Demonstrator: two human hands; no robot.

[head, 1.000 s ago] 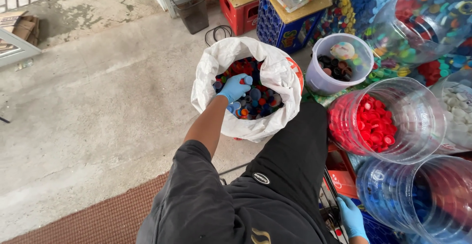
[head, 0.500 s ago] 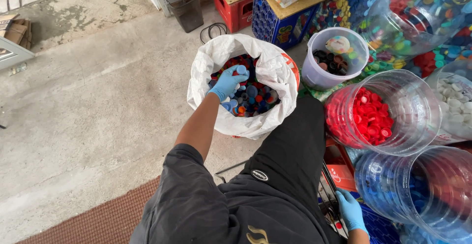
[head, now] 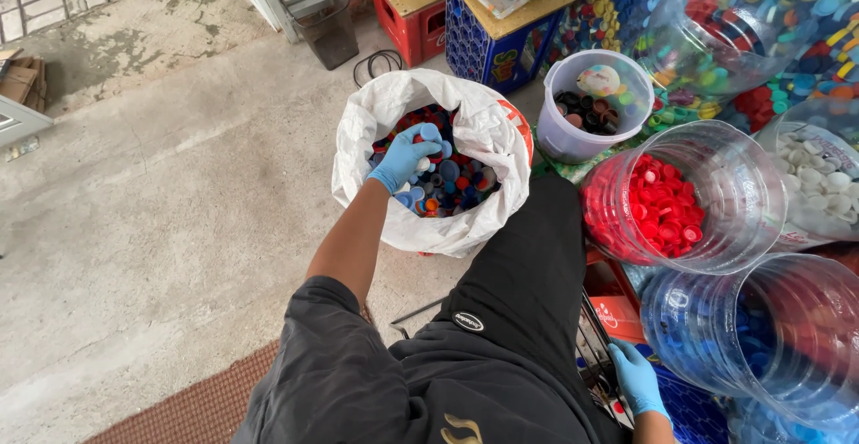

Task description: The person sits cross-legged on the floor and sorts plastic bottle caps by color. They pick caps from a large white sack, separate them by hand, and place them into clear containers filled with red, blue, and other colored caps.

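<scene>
The left hand in a blue glove (head: 404, 157) grabs plastic caps (head: 447, 180) inside the white plastic sack (head: 429, 229), fingers curled; sorting by colour likely follows.

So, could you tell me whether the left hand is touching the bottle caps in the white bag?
Touching: the head view shows the left hand resting on the bottle caps inside the white bag.

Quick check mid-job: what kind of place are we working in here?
Probably an informal sorting spot for plastic bottle caps, on a bare concrete floor. The left hand is in a white sack of mixed caps, beside clear tubs of red caps and blue caps.
</scene>
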